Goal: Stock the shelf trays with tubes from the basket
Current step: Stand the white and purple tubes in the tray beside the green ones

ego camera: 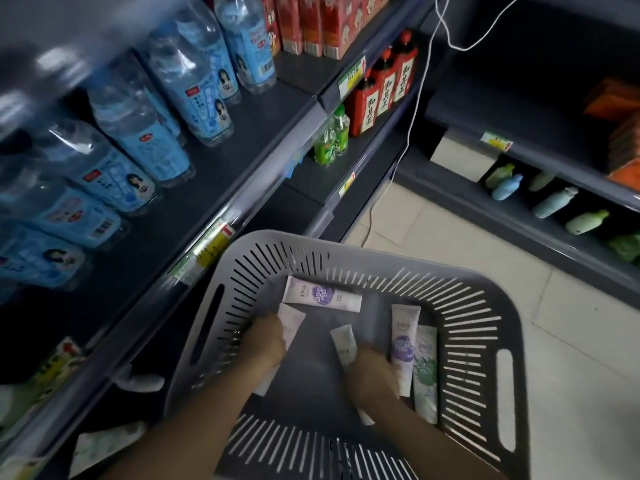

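A dark shelf unit runs along the left, with blue-labelled water bottles lying on it and red cartons at the far end. The grey slotted basket sits near and centre, just beside the shelf edge. Both hands reach into it. The left hand lies over a pale lilac tube, fingers bent down around it. The right hand covers a small white tube, fingers curled on it; blur hides the fingertips. Three loose tubes lie on the basket floor: a far purple-marked tube, a right purple tube, and a green-leaf tube touching it.
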